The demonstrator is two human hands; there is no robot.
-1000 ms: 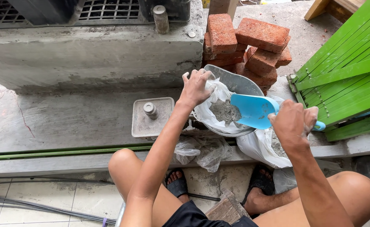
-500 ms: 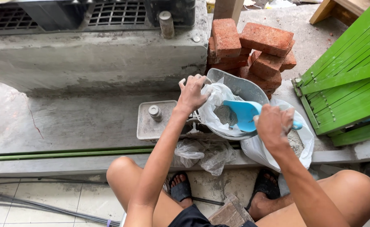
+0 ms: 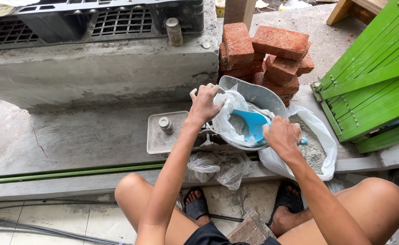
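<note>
A rough concrete ledge (image 3: 72,140) is seen filling the left and middle of the frame, with a dark slatted crate (image 3: 86,18) set along the upper left edge. Green slatted wooden panels (image 3: 372,77) are stacked at the right, and red bricks (image 3: 263,54) are piled at the upper centre. Just below the bricks, a grey metal basin (image 3: 258,93) lined with a clear plastic bag (image 3: 229,113) is placed, and a white plastic bag of grey powder (image 3: 317,149) is rested against its lower right side. A square metal plate with a bolt (image 3: 165,131) is laid just left of the basin. The bag's rim is pinched in the curled fingers of the left hand (image 3: 204,104), while the handle of a blue plastic scoop (image 3: 254,124) is gripped in the closed right hand (image 3: 281,136), its blade lowered into the powder inside the lined basin. Sandalled feet (image 3: 197,206) are planted on the tiled floor (image 3: 49,222) at the bottom.
</note>
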